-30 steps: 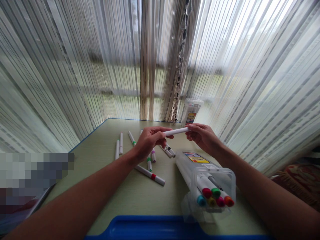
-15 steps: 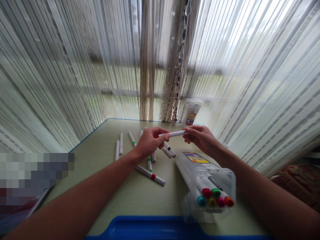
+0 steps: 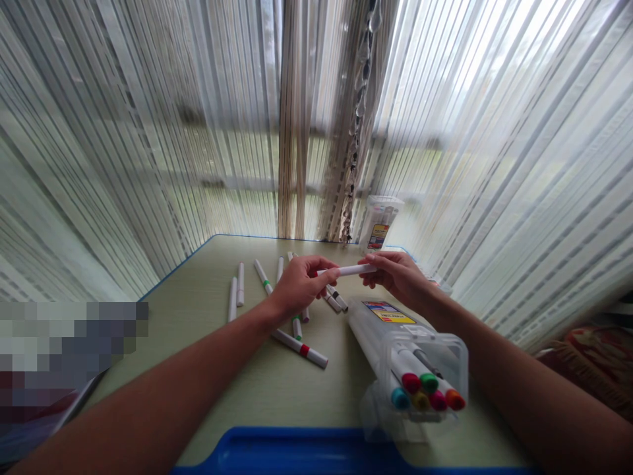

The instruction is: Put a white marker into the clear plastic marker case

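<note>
A white marker point(image 3: 353, 270) with some red at its left end is held level above the table between both hands. My left hand point(image 3: 301, 284) is closed on its left end, and my right hand point(image 3: 393, 272) pinches the right end. Below my right forearm lies a clear plastic case point(image 3: 366, 336), its near end open, showing several markers point(image 3: 420, 389) with red, green, blue, yellow, pink and orange ends. Loose white markers are scattered under and around my left hand, among them a red-banded marker point(image 3: 304, 350) and a black-banded marker point(image 3: 337, 297).
A second clear case point(image 3: 380, 221) stands upright at the table's far edge, by the string curtains point(image 3: 247, 132). The pale table point(image 3: 198, 369) has a blue edge, with a blue tray point(image 3: 306, 448) at the front. Patterned fringed cloth point(image 3: 593, 359) lies at right.
Both hands have shifted slightly right and down together with the marker. The case and the loose markers look the same.
</note>
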Available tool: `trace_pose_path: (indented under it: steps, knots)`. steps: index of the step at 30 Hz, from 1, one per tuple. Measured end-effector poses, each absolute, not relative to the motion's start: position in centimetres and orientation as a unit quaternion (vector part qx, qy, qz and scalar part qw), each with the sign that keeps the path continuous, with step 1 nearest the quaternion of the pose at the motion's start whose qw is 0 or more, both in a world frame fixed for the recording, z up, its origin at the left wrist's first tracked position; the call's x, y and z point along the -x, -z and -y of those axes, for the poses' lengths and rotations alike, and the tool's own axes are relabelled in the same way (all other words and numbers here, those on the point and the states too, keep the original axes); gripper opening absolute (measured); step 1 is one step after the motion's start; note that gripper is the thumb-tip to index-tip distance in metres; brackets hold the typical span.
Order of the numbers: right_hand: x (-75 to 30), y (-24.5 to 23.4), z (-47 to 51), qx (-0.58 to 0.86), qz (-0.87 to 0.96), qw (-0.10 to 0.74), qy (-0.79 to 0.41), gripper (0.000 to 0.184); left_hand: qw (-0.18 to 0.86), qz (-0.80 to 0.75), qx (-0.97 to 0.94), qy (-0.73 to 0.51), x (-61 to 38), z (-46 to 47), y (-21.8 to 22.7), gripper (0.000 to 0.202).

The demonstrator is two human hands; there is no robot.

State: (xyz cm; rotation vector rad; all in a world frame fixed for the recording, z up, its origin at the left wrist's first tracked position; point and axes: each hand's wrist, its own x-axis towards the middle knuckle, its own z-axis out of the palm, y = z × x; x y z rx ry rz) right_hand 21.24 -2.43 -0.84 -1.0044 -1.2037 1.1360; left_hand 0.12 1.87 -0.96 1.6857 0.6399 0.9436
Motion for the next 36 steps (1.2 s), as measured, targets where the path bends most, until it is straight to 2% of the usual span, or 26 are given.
trace_pose_path:
  steps: [16, 23, 36]
  knots:
    - [-20.82, 0.96, 2.48, 0.444, 0.537, 0.556, -0.453, 0.021, 0.466, -0.262, -0.776, -0.335, -0.15, -1.63, 1.74, 0.030]
    - [-20.78, 0.91, 2.53, 0.449, 0.528, 0.556, -0.459, 0.021, 0.485, -0.261, -0.770, -0.323, -0.17, -1.40, 1.52, 0.029]
    - [-20.87, 0.94, 2.47, 0.470, 0.521, 0.548, -0.455, 0.026, 0.450, -0.269, -0.800, -0.291, -0.10, -1.33, 1.63, 0.030]
